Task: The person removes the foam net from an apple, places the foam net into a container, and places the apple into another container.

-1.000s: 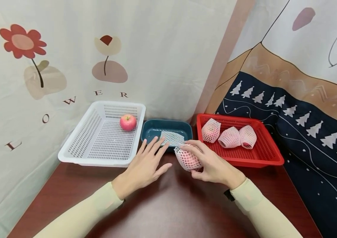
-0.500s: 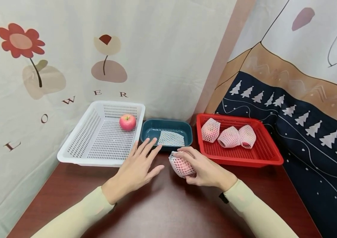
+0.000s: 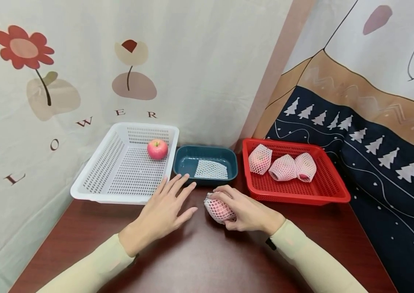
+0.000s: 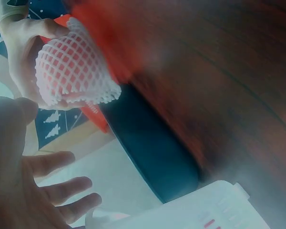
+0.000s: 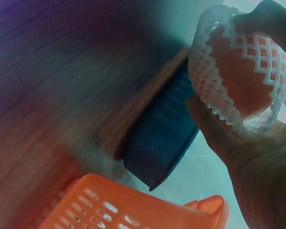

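My right hand grips an apple in a white foam net, thumb on the near side and fingers over the top. Pink-red skin shows through the mesh, also in the right wrist view, where the apple fills the curled hand. To its left, my left hand is spread, palm down, holding nothing, by the white basket's near corner. In the left wrist view its fingers point toward the baskets, apart from the netted apple. A flat foam net lies in the teal tray.
One bare red apple sits in the white basket at the left. On the right, the red basket holds three netted apples. Behind the containers hang printed curtains. All stand on a dark reddish-brown table.
Both hands have drawn back from the teal tray, toward me and slightly left. The netted apple has travelled with my right hand, and the foam net in the tray is now fully uncovered.
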Motion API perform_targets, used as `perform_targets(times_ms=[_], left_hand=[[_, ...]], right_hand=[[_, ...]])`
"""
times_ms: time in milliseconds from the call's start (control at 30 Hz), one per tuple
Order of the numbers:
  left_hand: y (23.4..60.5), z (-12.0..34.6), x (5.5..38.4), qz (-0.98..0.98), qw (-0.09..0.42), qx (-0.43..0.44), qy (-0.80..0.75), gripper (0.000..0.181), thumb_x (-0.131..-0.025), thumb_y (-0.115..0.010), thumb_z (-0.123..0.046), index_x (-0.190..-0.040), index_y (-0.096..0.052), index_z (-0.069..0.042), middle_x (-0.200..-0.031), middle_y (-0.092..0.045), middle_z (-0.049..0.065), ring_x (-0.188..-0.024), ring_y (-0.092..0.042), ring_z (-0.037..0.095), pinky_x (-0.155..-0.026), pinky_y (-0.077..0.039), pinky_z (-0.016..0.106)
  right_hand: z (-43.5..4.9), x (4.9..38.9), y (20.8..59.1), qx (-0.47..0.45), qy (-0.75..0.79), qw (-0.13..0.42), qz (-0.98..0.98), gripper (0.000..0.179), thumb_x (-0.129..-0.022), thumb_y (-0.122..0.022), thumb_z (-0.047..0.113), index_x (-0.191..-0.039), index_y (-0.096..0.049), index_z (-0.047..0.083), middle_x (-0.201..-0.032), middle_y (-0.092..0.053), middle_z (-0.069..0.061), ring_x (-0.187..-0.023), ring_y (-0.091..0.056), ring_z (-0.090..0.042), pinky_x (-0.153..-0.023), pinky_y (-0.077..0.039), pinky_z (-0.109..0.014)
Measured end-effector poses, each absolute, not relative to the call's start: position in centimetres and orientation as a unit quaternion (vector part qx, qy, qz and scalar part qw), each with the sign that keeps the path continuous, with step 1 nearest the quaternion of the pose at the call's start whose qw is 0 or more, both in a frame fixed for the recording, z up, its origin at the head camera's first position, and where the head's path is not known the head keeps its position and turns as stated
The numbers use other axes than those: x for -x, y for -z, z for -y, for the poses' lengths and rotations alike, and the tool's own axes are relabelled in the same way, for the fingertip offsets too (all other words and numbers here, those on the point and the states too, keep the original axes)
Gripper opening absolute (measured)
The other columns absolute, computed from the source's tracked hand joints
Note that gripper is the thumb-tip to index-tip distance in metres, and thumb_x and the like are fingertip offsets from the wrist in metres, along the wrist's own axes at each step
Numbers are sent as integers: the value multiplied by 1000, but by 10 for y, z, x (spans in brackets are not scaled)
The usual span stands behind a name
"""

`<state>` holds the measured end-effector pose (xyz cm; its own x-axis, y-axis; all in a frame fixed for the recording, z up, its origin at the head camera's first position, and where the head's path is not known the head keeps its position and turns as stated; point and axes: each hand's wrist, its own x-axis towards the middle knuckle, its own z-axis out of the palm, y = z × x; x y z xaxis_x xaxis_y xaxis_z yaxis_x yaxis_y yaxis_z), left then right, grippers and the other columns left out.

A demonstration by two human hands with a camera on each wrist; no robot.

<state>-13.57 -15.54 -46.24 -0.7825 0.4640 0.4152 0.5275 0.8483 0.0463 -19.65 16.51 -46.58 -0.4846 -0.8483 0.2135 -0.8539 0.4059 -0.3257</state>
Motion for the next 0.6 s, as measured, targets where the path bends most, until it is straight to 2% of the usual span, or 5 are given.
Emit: perform_targets(times_ms=[267, 467, 600], left_hand=[[467, 153, 133, 933, 210, 282, 76, 70, -107, -78, -55, -162, -67, -12, -165, -66, 20, -158, -61, 46, -132, -48, 71], [467, 149, 130, 932, 203, 290, 76, 68, -109, -76, -55, -160, -68, -13, -165, -66, 19, -157, -61, 45, -134, -47, 68], [469, 147, 127, 929, 202, 299, 79, 67, -108, -77, -54, -159, -69, -11, -164, -67, 20, -156, -63, 44, -136, -46, 66]], right_hand=[[-160, 200, 473, -520, -182, -5, 834, 85, -88, -99, 17, -163, -58, 17, -165, -57, -6, -149, -64, -20, -124, -60, -40], [-160, 200, 475, -517, -173, -24, 838, 87, -90, -99, 19, -165, -55, 20, -166, -56, -2, -150, -62, -19, -126, -59, -41], [-161, 199, 478, -518, -174, -27, 837, 95, -90, -99, 19, -171, -51, 21, -171, -54, -3, -155, -60, -20, -128, -58, -42]])
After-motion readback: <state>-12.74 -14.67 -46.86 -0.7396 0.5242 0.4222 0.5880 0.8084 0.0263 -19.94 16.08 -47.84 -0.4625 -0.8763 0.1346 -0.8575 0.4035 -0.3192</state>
